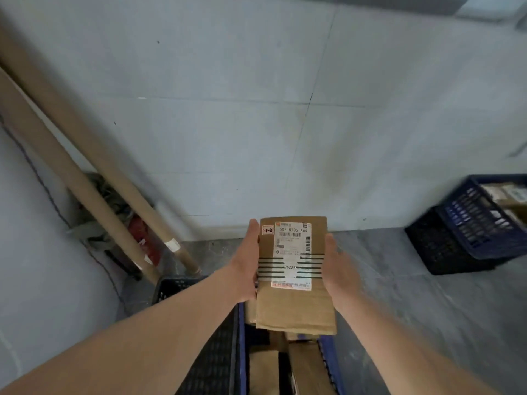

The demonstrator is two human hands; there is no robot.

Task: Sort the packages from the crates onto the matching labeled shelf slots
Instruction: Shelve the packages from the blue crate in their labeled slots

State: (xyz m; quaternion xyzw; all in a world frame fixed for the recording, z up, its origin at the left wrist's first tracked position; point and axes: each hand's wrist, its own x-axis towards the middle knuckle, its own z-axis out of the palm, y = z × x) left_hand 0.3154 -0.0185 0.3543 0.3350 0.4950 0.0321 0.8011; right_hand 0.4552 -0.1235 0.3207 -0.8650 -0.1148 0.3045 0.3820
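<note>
I hold a flat brown cardboard package (295,303) in front of me, label side up. Its white shipping label carries a small red sticker marked "1-2" at the top left. My left hand (249,260) grips its left edge and my right hand (338,269) grips its right edge. The package hovers above a blue crate (242,352) at the bottom middle, which holds more brown packages (308,369). No shelf slots are in view.
A black crate (182,283) sits left of the blue one. At the right, a second blue crate (484,220) with packages rests on a black crate (445,252). Long cardboard tubes (85,172) lean in the left corner against the grey wall (256,109).
</note>
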